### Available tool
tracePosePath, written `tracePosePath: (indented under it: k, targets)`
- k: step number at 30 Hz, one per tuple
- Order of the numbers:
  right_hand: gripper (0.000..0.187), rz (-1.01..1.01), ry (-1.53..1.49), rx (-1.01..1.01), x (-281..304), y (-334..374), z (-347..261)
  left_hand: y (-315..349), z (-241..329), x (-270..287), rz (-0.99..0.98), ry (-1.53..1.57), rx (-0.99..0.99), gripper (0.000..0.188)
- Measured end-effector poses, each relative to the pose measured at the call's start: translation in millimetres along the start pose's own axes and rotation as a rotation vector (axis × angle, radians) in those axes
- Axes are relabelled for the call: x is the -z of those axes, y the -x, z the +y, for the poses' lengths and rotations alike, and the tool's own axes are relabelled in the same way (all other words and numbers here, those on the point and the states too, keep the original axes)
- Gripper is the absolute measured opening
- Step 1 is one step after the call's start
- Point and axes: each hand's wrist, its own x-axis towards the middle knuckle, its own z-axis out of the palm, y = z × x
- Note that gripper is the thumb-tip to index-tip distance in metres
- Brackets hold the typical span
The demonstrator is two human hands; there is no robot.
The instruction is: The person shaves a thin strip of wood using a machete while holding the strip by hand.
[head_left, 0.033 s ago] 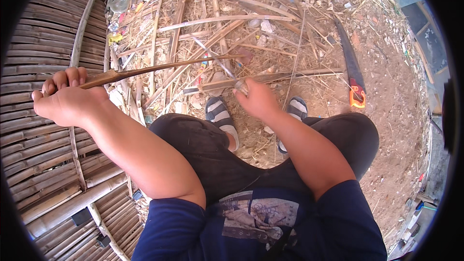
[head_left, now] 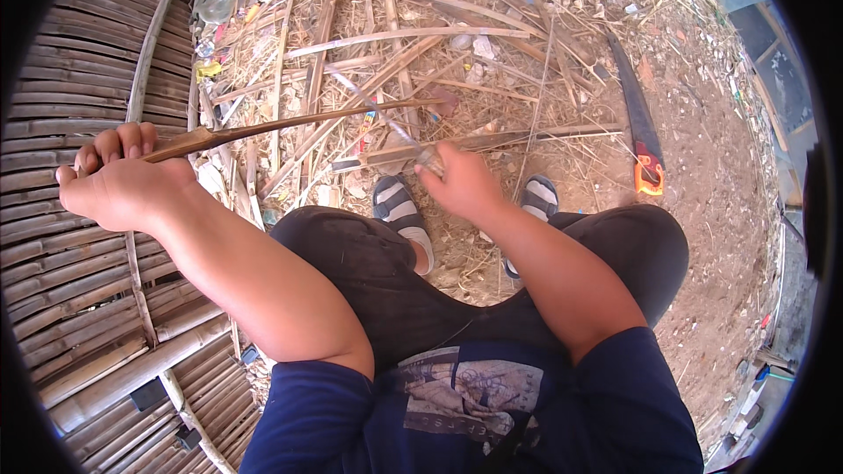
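A: Looking down through the head view, holding what on the left?

B: Gripping the thick end of a long bamboo strip (head_left: pixel 263 125) with the left hand (head_left: pixel 132 171), curling the fingers snugly around it and stretching the thin end right, over the scattered sticks (head_left: pixel 413 32).

A: And doing what on the right?

B: Wrapping the right hand (head_left: pixel 461 180) around the handle (head_left: pixel 428 158) of a narrow blade (head_left: pixel 400 131), pointing the tip far and left, crossing the strip's line. Not managing to tell there whether touching or passing apart.

A: Seemingly working blade against strip, then. Handling that well how?

B: Holding the strip firmly against twisting, keeping the left fingers well away from the edge, laying the blade at a shallow angle, and going in short, light strokes. Also steering every stroke clear of the near knees (head_left: pixel 329 246) and sandals (head_left: pixel 395 202).

A: Noticing any difference from the earlier frame?

B: Bringing the right hand slightly farther left, and carrying the blade's tip left with it. Keeping the left hand and strip in nearly the same place; leaving the saw (head_left: pixel 637 110) lying unmoved on the right.
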Motion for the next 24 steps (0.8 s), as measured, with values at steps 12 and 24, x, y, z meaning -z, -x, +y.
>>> tracePosePath:
  k: [12,24]
  targets:
    - [0.040,0.012,0.080,-0.158,-20.0,-14.6,70.2,-5.8,-5.6,4.8,0.081,-0.023,0.028,0.030]
    - [0.034,-0.020,0.019,0.070,-21.7,-11.7,23.3,-12.9,-1.7,10.3,0.089,-0.038,0.028,0.029]
